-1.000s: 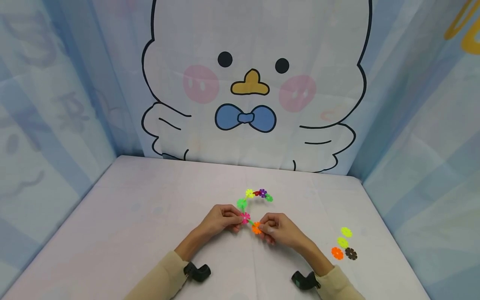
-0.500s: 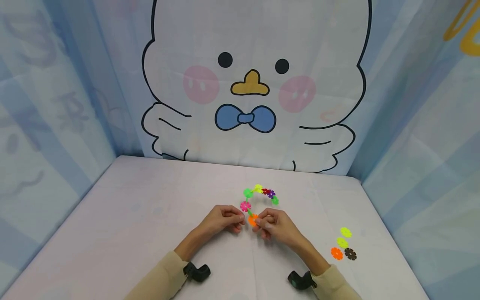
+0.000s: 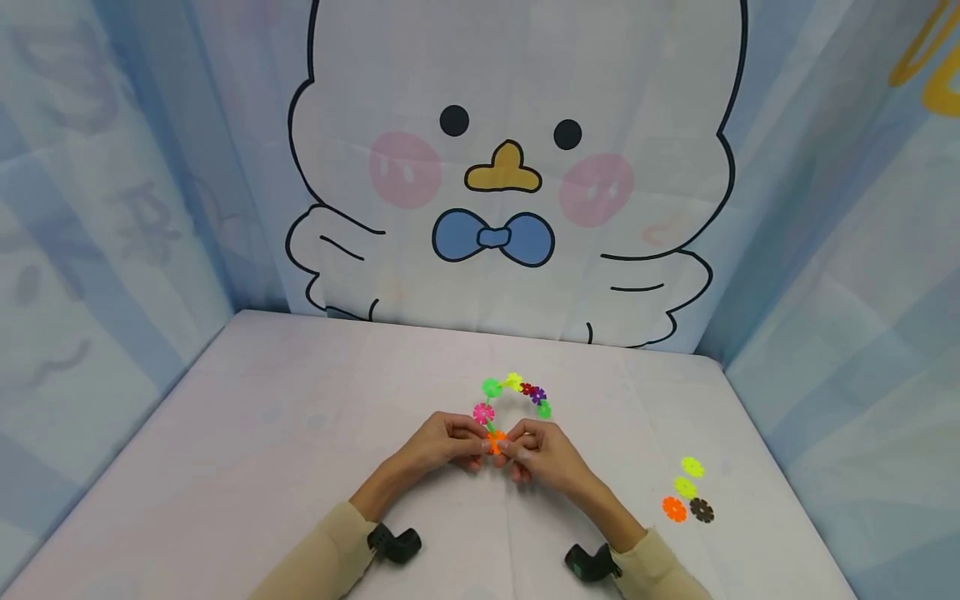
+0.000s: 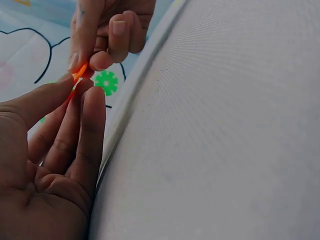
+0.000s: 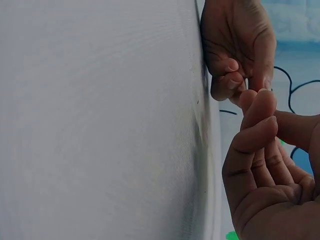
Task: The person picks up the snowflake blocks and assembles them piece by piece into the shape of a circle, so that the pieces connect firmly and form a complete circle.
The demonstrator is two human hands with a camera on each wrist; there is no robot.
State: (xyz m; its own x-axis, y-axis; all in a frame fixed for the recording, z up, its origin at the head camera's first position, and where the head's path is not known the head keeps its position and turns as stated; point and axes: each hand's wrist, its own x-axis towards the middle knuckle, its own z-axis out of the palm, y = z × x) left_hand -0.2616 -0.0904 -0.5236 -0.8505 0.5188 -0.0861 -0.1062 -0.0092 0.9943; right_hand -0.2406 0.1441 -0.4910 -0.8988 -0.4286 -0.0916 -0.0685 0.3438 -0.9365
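Chain arc [image 3: 492,387] in head view only, orange disc [image 4: 81,71] edge-on from left wrist, pinched by left hand [image 3: 450,440] and right hand [image 3: 546,452]

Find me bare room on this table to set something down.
The table is bare between its left edge and the left hand, and between the right hand and the four loose discs. The middle is crowded: both hands hold the disc chain.

Yellow lettering [image 3: 939,98] on the right-hand cloth [image 3: 840,258], cut off at the edge; no word readable
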